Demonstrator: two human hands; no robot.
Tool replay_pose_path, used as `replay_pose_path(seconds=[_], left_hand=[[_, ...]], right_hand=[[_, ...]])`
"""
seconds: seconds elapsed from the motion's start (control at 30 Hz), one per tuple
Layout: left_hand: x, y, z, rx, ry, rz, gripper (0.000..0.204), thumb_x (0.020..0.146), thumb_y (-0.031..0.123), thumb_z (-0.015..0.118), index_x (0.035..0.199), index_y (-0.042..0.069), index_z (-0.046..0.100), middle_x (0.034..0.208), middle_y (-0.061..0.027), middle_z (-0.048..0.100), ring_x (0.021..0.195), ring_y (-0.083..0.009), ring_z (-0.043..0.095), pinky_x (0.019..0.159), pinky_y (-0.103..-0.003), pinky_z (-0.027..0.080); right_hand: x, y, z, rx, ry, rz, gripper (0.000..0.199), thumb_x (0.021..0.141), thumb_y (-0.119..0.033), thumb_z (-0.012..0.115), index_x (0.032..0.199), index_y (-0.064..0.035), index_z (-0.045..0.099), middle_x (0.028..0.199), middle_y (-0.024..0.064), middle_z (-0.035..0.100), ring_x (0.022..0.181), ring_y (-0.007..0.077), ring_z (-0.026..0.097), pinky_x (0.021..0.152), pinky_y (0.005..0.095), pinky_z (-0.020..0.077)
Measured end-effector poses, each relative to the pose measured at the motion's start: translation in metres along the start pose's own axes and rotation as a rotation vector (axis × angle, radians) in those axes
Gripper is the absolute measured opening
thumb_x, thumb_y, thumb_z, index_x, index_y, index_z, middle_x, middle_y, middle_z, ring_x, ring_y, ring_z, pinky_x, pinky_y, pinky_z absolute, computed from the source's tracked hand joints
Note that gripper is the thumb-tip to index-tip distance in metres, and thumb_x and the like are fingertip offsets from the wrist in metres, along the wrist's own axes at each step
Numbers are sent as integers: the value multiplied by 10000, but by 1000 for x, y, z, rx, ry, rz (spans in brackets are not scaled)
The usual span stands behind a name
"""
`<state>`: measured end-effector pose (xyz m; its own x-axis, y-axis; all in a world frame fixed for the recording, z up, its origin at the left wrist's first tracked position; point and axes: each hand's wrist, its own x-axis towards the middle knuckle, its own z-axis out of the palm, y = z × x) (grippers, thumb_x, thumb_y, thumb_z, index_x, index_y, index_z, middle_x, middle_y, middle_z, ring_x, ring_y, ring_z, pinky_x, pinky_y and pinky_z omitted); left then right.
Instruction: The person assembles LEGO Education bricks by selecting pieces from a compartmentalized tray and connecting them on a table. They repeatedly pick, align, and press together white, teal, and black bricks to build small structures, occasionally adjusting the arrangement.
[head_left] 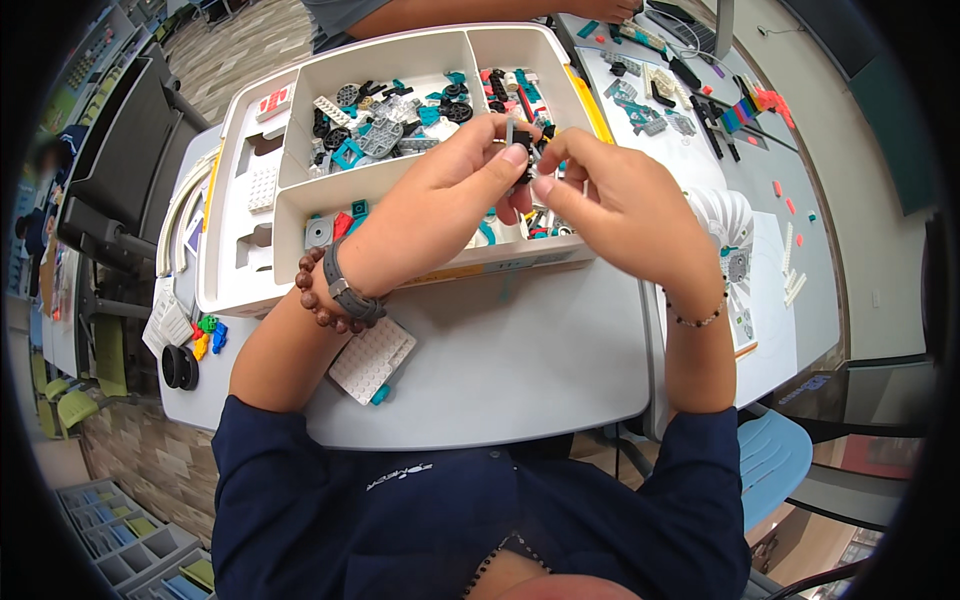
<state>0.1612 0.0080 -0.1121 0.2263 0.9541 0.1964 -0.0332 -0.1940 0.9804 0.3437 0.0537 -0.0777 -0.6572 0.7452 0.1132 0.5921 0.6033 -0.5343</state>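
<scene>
My left hand (465,185) pinches a small black building piece (523,150) with a thin grey part sticking up from it. My right hand (625,205) is beside it, thumb and forefinger drawn together at the piece's right side. Whatever those fingertips grip is too small to make out. Both hands are above the front right part of a white divided tray (285,195). Loose building parts in black, grey, white and teal (385,120) fill its larger compartment. Below my left wrist, a white studded plate (373,360) rests on the grey table, a teal piece at its corner.
Small coloured bricks (208,335) and black wheels (180,367) sit at the table's left edge. To the right, a paper sheet (650,150) bears sorted parts, near a multicoloured built model (742,112). Another person's arm (440,14) rests beyond the tray. A blue chair (775,460) stands at the lower right.
</scene>
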Motion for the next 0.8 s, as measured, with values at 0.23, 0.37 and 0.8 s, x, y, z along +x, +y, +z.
replay_pose_path(seconds=[0.23,0.37,0.8], left_hand=[[1,-1,0,115,5,33,268,975,249,393,970,20,533,734,-8,530,641,-76,491,622,-233,439],[2,-7,-5,172,21,82,282,983,257,384,959,28,546,698,3,505,628,-72,461,589,-221,398],[1,11,-16,166,40,181,298,976,263,438,863,21,571,687,0,523,627,-76,488,618,-211,418]], right_hand=[[13,16,22,396,3,-91,461,892,-451,535,970,-3,615,722,72,609,632,122,540,571,261,422],[16,8,27,669,-61,-46,438,900,-450,538,957,-23,615,745,3,567,676,59,512,554,195,415],[9,16,23,588,261,57,325,956,-322,450,899,-42,605,667,-16,573,519,23,461,462,154,343]])
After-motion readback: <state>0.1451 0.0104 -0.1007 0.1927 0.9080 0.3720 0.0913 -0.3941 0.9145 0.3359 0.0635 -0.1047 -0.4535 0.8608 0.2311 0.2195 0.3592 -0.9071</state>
